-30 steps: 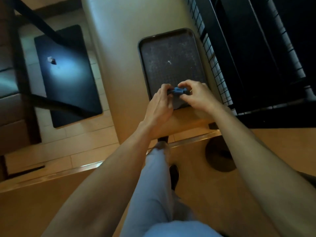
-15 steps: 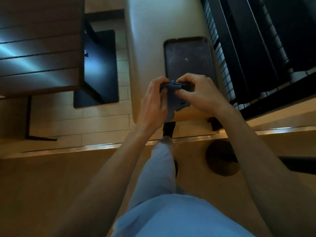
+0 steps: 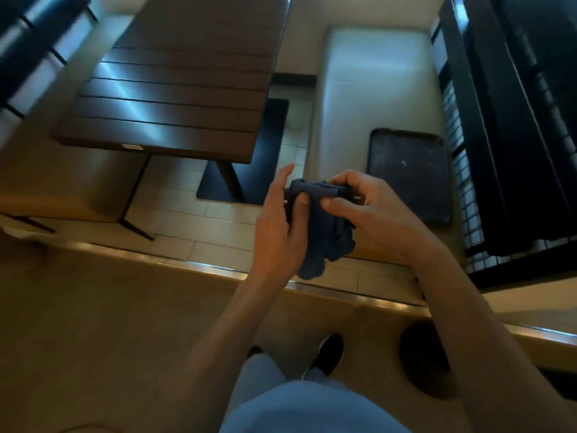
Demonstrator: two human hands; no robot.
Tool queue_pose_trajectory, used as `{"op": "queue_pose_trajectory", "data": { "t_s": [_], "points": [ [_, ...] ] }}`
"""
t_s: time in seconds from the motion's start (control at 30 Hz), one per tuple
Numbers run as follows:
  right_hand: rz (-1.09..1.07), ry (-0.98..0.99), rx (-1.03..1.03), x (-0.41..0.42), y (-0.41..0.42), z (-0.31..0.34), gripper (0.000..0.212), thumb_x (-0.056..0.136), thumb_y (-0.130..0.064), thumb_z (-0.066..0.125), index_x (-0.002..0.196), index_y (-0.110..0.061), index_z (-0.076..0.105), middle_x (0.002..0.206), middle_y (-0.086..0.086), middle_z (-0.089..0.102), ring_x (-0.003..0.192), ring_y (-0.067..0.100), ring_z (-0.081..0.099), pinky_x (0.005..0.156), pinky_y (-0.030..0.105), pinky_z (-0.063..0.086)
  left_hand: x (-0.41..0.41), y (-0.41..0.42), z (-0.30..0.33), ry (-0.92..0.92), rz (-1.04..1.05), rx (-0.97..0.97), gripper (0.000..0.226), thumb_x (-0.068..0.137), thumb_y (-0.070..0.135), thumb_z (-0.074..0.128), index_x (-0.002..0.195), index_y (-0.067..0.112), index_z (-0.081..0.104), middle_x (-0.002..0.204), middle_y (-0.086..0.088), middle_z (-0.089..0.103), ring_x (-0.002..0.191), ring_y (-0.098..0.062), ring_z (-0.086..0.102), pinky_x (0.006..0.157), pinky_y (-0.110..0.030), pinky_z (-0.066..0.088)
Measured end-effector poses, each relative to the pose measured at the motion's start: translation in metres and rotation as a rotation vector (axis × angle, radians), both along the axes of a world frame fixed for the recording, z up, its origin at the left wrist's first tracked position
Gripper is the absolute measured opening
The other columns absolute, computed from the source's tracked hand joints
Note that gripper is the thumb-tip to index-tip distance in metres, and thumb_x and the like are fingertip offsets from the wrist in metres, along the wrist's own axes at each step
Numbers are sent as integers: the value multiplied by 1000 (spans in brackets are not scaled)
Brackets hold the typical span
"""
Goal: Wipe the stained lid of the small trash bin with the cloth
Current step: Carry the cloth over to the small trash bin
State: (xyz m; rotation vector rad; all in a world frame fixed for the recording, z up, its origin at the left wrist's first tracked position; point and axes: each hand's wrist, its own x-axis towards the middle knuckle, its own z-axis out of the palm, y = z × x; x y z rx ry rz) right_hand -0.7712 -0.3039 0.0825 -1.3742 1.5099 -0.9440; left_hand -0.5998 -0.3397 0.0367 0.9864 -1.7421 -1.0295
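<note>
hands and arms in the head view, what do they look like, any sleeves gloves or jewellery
Both forearms are bare from the frame's lower edge up to the wrists, with no sleeve cuff in view. The left hand and right hand wear no gloves, and no watch, bracelet or ring can be seen, though the light is dim and warm. Fingernails look short. Below them show light blue trousers and a dark shoe.

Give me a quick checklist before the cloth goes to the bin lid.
1. Cloth in hand: ok, held up in the air between both hands.
2. Left hand grip: ok, thumb presses the cloth, forefinger sticks out straight.
3. Right hand grip: ok, fingers pinch the folded top edge.
4. Cloth folded to a pad: not ok, lower part hangs bunched.
5. Trash bin and lid in sight: not ok, only a dark tray on the pale bench shows.
6. Stain located: cannot tell.
</note>
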Motion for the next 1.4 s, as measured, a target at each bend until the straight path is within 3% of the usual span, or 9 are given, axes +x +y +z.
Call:
{"op": "queue_pose_trajectory", "data": {
  "t_s": [0.23,0.33,0.5,0.7,0.83,1.03,1.23,1.4],
  "points": [
    [141,34,43,107,-28,-5,17,92,-31,63,107,-36,57,102,-9,62,90,1,63,75,24,55,109,4,-9,44,118,149,42,106,40,41,144,23,43,114,11,65,102,-8,65,76,-20,54],
    [197,18,72,162,-38,-13,18,93,-29,62,110,-33,59,102,-8,64,93,7,64,81,31,55,166,6,-16,28,176,182,33,106,40,43,130,21,54,101,10,67,91,-10,66,70,-27,53],
    [241,-40,74,257,-46,-27,18,95,-29,60,113,-33,60,101,-8,67,94,9,67,76,28,58,261,11,-28,9,285,196,22,105,42,44,111,24,56,88,8,64,76,-14,62,59,-32,51],
    [266,-179,101,368,-59,-40,20,97,-27,56,116,-23,61,103,-3,67,94,6,66,74,21,56,357,15,-27,25,410,146,24,104,50,41,114,31,53,91,10,62,76,-19,62,56,-28,51],
    [319,-240,138,431,-71,-48,18,97,-31,55,114,-27,60,103,-6,68,97,8,67,77,24,56,411,14,-26,9,535,126,18,104,53,40,113,42,51,94,15,63,76,-13,63,57,-14,46],
    [475,-293,154,516,-102,-55,15,97,-29,56,107,-39,61,102,-13,66,101,9,65,81,25,57,482,5,-28,24,721,123,14,105,49,42,113,42,51,91,13,64,73,-13,64,55,-20,48],
    [584,-345,232,599,-155,-60,29,92,-36,58,120,-25,58,106,-9,68,101,10,66,78,26,57,554,-32,-29,38,876,120,18,105,48,42,113,36,53,92,11,64,73,-16,64,53,-28,52],
    [646,-342,277,670,-208,-59,21,96,-33,57,116,-28,59,109,-2,66,100,12,66,81,31,58,615,-77,-26,45,979,128,20,106,46,42,116,34,54,94,14,65,75,-13,65,55,-20,50]
  ]
}}
